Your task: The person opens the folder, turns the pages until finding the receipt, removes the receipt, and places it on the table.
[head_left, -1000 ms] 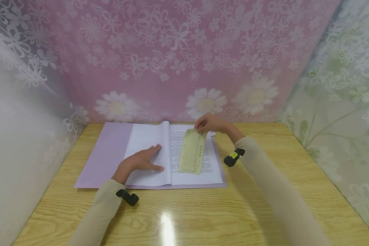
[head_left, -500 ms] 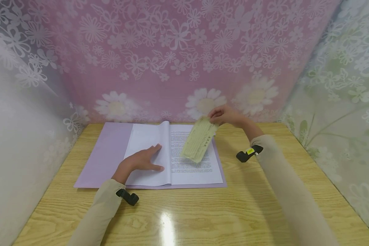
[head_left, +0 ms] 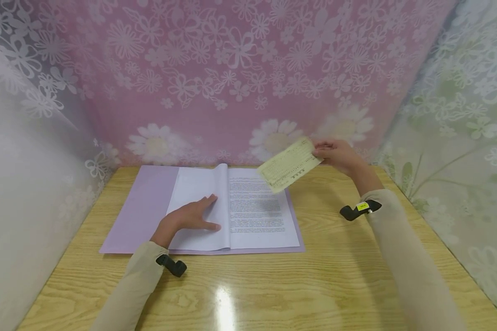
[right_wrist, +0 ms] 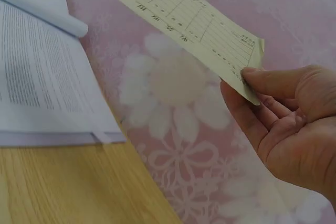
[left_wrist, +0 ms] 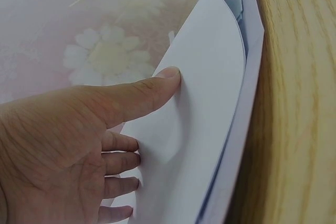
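A light purple folder (head_left: 138, 209) lies open on the table with white printed pages (head_left: 258, 216) inside. My left hand (head_left: 192, 214) rests on the turned-over pages at the left, thumb and fingers spread; in the left wrist view its thumb (left_wrist: 152, 90) presses the white sheet (left_wrist: 205, 72). My right hand (head_left: 341, 157) pinches one end of a pale yellow printed slip (head_left: 290, 164) between thumb and fingers. The slip hangs tilted in the air above the folder's back right corner. In the right wrist view ruled lines and printed characters show on the slip (right_wrist: 194, 22).
The wooden table (head_left: 265, 289) carries the folder near its back edge. A pink flowered backdrop (head_left: 232, 92) rises behind it, with pale flowered walls at the left and right (head_left: 464, 151). Each wrist wears a small black camera mount (head_left: 171, 265).
My right hand has moved right and slightly up, carrying the yellow slip off the printed page and turning it toward level. My left hand stays in place on the pages.
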Motion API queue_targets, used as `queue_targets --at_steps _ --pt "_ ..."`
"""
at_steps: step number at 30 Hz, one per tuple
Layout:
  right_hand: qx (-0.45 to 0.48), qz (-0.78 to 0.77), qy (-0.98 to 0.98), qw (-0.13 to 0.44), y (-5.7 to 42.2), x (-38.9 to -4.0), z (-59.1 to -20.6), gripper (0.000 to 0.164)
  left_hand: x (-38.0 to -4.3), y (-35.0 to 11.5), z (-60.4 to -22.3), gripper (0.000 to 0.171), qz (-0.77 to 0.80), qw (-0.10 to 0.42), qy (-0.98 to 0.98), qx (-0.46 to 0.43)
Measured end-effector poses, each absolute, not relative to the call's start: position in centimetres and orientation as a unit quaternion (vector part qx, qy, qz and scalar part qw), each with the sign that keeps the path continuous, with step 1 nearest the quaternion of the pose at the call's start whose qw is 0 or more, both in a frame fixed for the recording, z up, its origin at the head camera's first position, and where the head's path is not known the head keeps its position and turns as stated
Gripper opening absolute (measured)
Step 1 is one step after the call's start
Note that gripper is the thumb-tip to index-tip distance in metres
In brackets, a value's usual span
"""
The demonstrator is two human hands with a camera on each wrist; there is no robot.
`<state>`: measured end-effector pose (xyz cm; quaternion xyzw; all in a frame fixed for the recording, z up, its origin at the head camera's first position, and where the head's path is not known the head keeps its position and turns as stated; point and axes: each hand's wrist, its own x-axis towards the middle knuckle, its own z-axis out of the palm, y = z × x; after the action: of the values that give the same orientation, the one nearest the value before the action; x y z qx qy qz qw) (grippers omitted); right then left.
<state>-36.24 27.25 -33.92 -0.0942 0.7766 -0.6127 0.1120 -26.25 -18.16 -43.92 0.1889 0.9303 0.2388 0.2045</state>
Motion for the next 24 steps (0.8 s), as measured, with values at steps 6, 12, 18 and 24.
queue_targets --at_steps 6,12,18,24 --pt "-0.09 -0.651 0.743 0.125 30.1 -35.9 -35.3 0.038 -26.2 -18.2 -44.0 0.109 0.241 0.208 0.928 0.192" --pt "-0.08 -0.673 0.725 0.127 32.3 -35.8 -36.5 0.041 -26.2 -18.3 -43.8 0.11 0.243 0.206 0.929 0.188" --pt "-0.066 -0.672 0.728 0.116 34.2 -35.7 -38.0 0.023 -26.3 -18.2 -43.8 0.11 0.24 0.208 0.93 0.186" --pt "-0.048 -0.658 0.744 0.11 35.9 -35.7 -39.2 0.02 -26.2 -18.2 -43.9 0.11 0.24 0.207 0.93 0.188"
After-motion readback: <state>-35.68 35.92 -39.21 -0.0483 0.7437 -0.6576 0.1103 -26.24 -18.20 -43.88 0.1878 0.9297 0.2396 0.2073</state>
